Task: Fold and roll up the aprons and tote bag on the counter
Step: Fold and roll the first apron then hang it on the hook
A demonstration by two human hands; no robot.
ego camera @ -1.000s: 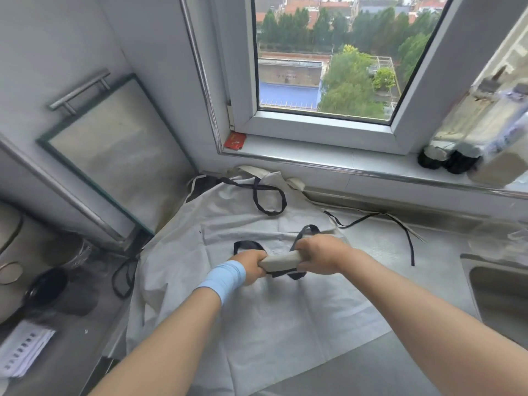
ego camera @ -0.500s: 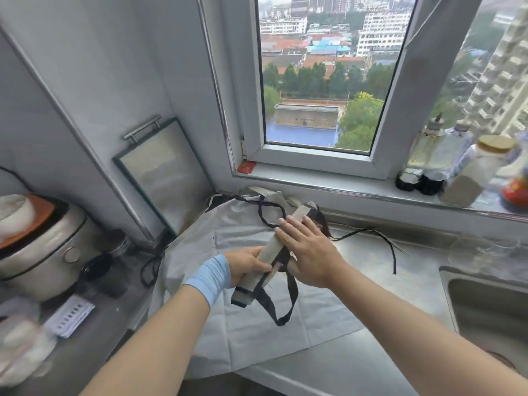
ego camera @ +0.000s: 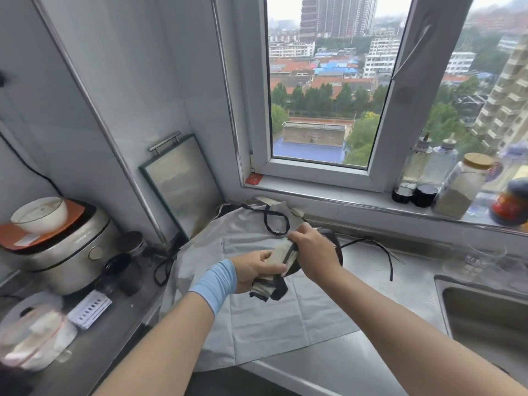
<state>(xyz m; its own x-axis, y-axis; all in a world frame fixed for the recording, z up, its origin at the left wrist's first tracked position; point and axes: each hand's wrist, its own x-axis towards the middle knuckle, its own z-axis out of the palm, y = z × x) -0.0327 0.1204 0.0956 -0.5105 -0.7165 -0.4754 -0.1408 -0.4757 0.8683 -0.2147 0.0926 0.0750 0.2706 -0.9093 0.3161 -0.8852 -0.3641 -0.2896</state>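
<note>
A narrow beige cloth roll point(ego camera: 281, 257) with black straps is held above the counter. My left hand point(ego camera: 255, 268), with a light blue wristband, grips its lower end. My right hand point(ego camera: 314, 250) holds the upper end and a black strap point(ego camera: 337, 254) that loops around behind it. A short strap end point(ego camera: 275, 292) dangles below the roll. Under both hands a white apron point(ego camera: 271, 318) lies spread flat on the counter, its black neck loop point(ego camera: 275, 222) near the wall and a loose black tie point(ego camera: 380, 250) trailing to the right.
A rice cooker point(ego camera: 65, 252) with a bowl on top stands at the left, with jars and a plastic-wrapped dish point(ego camera: 31, 335) in front. A framed glass panel point(ego camera: 183, 187) leans on the wall. Bottles and jars point(ego camera: 457, 187) line the sill. A steel sink point(ego camera: 485, 318) opens at the right.
The roll was lifted off the apron and turned from level to steep. My right hand has slid to its upper end and pulled a black strap around it. The view has tilted up.
</note>
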